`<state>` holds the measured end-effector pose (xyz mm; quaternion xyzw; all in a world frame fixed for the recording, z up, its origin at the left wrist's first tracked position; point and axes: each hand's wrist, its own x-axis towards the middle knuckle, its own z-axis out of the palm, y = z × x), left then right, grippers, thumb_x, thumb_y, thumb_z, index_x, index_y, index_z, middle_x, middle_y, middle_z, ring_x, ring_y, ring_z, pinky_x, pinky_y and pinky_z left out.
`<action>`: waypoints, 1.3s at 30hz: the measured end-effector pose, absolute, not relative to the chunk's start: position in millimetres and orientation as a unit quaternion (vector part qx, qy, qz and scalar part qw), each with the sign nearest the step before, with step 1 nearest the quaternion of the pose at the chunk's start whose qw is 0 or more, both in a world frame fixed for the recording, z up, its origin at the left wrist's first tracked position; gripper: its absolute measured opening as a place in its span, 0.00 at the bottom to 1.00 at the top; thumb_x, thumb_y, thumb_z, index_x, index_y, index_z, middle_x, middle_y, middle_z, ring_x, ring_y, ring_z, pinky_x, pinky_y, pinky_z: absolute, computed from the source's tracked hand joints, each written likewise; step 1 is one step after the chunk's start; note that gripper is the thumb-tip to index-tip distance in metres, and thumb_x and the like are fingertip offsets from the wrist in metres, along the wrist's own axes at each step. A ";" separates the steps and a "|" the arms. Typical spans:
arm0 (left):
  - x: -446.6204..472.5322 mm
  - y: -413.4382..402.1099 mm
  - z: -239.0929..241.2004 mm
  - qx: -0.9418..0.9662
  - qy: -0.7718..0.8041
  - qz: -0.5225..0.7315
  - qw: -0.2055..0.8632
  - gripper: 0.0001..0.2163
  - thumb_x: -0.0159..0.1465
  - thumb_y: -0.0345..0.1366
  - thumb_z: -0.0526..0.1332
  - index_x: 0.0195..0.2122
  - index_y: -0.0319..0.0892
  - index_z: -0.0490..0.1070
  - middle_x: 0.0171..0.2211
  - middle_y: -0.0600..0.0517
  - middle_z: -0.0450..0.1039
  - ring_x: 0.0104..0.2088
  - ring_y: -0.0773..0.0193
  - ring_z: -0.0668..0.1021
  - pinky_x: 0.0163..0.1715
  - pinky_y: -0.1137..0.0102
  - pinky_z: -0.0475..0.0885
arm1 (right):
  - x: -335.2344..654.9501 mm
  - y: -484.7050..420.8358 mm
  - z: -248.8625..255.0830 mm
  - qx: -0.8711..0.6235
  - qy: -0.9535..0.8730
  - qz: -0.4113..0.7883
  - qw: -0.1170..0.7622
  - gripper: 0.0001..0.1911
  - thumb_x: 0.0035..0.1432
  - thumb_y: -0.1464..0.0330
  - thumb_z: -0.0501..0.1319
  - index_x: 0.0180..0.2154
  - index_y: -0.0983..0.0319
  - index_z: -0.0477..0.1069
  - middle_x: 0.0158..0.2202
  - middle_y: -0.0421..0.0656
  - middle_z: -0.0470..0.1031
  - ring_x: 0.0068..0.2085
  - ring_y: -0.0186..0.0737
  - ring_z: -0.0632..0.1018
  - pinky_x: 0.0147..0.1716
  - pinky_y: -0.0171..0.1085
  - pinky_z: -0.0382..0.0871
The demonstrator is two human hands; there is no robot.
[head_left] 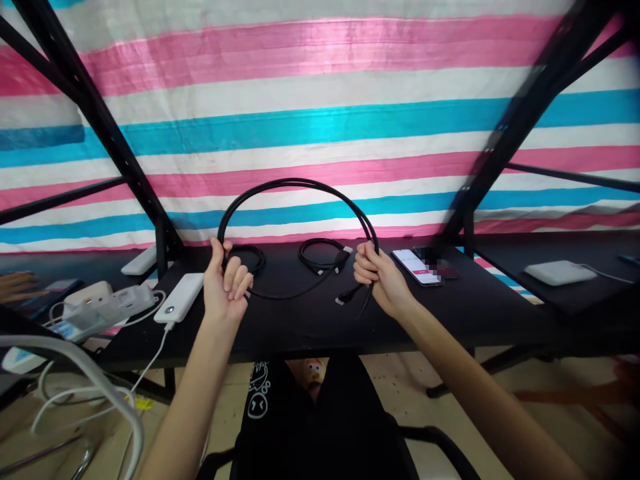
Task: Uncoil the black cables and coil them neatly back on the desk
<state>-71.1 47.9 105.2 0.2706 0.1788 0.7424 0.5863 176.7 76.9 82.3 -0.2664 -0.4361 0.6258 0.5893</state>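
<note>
A black cable [295, 181] is held up in a wide arch of several strands above the black table [300, 330]. My left hand [227, 277] is closed round the arch's left side, thumb up and fingers curled. The right side of the arch is gripped in my right hand [376, 272]. A plug [346, 295] with a light metal tip hangs just below my right hand. Between the hands, a smaller black cable loop [320, 241] lies on the table, with connectors [343, 257] at its right. Another dark loop [257, 252] shows behind my left hand; whether the loops join is unclear.
At the left lie a white power bank [181, 297] with a white lead and a power strip [107, 312]. A lit phone [417, 268] is at the right. Black metal posts [493, 147] frame the table. Another person's hand [20, 287] shows far left.
</note>
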 end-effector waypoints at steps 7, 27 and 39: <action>-70.6 43.7 102.5 0.377 0.239 0.650 0.616 0.17 0.65 0.39 0.56 0.20 0.41 0.60 0.06 0.62 0.51 0.07 0.75 0.49 0.06 0.79 0.46 | 187.1 73.8 105.4 -0.249 -0.407 0.610 0.632 0.16 0.48 0.60 0.69 0.30 0.63 0.68 0.19 0.29 0.44 0.17 0.23 0.42 0.13 0.27 0.35; -48.5 41.1 127.7 0.500 0.314 0.521 0.617 0.19 0.58 0.51 0.60 0.21 0.42 0.60 0.10 0.65 0.43 0.10 0.77 0.43 0.07 0.80 0.44 | 226.2 57.6 128.8 -0.356 -0.599 0.484 0.529 0.17 0.50 0.60 0.66 0.39 0.64 0.75 0.17 0.31 0.51 0.17 0.25 0.54 0.15 0.28 0.46; -8.2 37.4 132.5 0.611 0.371 0.478 0.511 0.26 0.59 0.52 0.59 0.16 0.42 0.50 0.12 0.62 0.43 0.11 0.79 0.48 0.12 0.77 0.39 | 182.3 48.3 155.0 -0.357 -0.696 0.350 0.515 0.12 0.48 0.60 0.67 0.24 0.63 0.76 0.23 0.41 0.71 0.24 0.32 0.69 0.22 0.32 0.58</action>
